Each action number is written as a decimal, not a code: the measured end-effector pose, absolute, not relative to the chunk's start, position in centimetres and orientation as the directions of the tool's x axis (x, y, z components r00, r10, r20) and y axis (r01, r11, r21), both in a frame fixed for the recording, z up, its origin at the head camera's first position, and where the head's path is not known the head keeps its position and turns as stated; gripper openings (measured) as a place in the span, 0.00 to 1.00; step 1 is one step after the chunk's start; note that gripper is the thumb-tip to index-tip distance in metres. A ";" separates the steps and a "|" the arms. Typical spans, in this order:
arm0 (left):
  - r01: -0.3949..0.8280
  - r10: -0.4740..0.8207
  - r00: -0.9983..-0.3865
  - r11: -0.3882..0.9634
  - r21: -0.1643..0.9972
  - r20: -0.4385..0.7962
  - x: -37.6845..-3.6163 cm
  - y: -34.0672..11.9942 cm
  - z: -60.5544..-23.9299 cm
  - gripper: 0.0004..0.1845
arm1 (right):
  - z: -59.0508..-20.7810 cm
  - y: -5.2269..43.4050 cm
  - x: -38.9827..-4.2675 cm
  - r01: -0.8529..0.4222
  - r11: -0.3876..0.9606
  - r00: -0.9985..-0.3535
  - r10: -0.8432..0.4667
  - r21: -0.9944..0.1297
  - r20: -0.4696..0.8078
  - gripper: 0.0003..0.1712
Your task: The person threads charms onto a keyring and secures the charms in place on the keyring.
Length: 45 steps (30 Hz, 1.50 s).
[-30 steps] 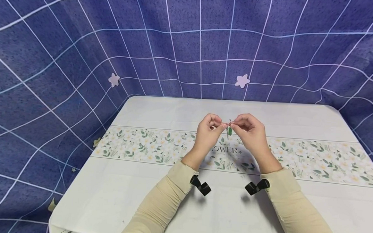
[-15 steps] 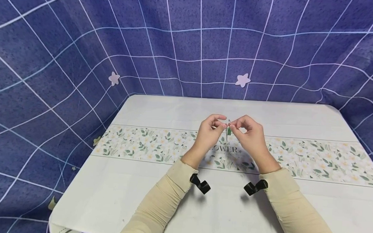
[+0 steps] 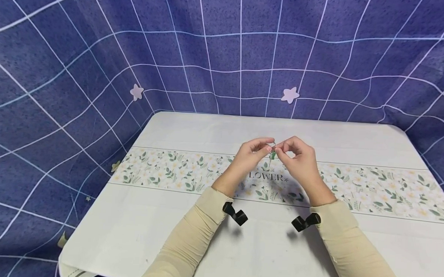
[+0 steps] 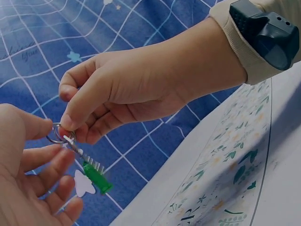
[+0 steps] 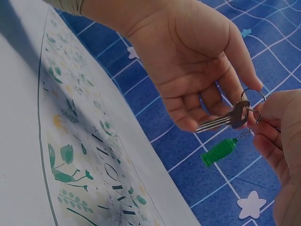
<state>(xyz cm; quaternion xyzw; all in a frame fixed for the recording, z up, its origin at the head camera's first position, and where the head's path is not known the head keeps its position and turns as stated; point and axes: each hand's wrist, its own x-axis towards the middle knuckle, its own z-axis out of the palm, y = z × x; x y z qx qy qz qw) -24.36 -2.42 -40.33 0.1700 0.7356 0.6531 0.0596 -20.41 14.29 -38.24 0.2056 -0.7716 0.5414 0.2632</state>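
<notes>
Pinching a small metal key ring (image 4: 57,133) between them, both hands are raised above the middle of the tabletop (image 3: 192,131). The right hand (image 4: 141,89) clamps thumb and forefinger on one side of the ring, its other fingers curled in behind. The left hand (image 5: 197,66) meets the ring from the other side: its fingertips (image 5: 249,77) close on the rim, while its remaining fingers lie loosely bent under the key. From the ring hangs a silver key (image 5: 221,121), lying almost level, and a short chain carrying a green charm (image 5: 217,151) that dangles free below.

Judging by the grip, the step in hand is working the key along or off the split ring, with the ring itself as the pivot of the job. The next move would seem to call for a fingernail to pry the coil apart while the other hand steadies the ring and turns the key through the gap; a slip could drop the set onto the flowered cloth (image 3: 176,169) below.

Further out are beige sleeves (image 3: 187,240), black wrist cameras (image 3: 305,221), and a blue checked backdrop (image 3: 99,46).
</notes>
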 end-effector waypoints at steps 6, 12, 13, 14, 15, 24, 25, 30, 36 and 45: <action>0.125 0.388 -0.917 0.061 0.990 0.092 -24.3 -2.6 -40.3 0.18 | -38.2 14.3 -20.3 -0.628 0.284 -0.765 -0.052 -0.725 0.642 0.14; 0.080 0.382 -0.922 0.009 0.997 0.071 -24.4 -2.4 -40.3 0.18 | -38.4 14.3 -20.4 -0.629 0.288 -0.764 -0.054 -0.723 0.643 0.14; 0.070 0.381 -0.922 -0.005 0.998 0.067 -24.4 -2.4 -40.3 0.18 | -38.4 14.3 -20.4 -0.629 0.288 -0.763 -0.051 -0.722 0.645 0.14; 0.062 0.381 -0.923 -0.016 0.998 0.064 -24.4 -2.4 -40.3 0.18 | -38.4 14.3 -20.4 -0.628 0.288 -0.764 -0.052 -0.723 0.644 0.14; 0.055 0.380 -0.923 -0.025 0.998 0.061 -24.4 -2.4 -40.3 0.17 | -38.4 14.3 -20.4 -0.627 0.290 -0.764 -0.050 -0.723 0.643 0.14; 0.021 0.360 -0.932 -0.053 0.998 0.039 -24.4 -2.3 -40.3 0.16 | -38.6 14.3 -20.5 -0.621 0.315 -0.768 -0.058 -0.718 0.638 0.13; 0.025 0.357 -0.933 -0.046 0.999 0.040 -24.4 -2.3 -40.3 0.16 | -38.6 14.3 -20.5 -0.621 0.319 -0.767 -0.057 -0.716 0.639 0.13; 0.112 0.307 -0.946 0.010 0.994 0.103 -24.3 -2.4 -40.4 0.14 | -38.5 14.2 -20.5 -0.599 0.306 -0.783 -0.033 -0.740 0.621 0.07; 0.377 0.268 -0.908 0.184 0.908 0.322 -24.3 -2.6 -40.5 0.07 | -38.4 14.4 -20.7 -0.561 0.249 -0.817 -0.010 -0.790 0.577 0.16; 0.491 0.282 -0.865 0.308 0.815 0.414 -24.0 -2.6 -40.4 0.04 | -38.8 14.8 -21.1 -0.528 0.133 -0.848 -0.030 -0.839 0.529 0.18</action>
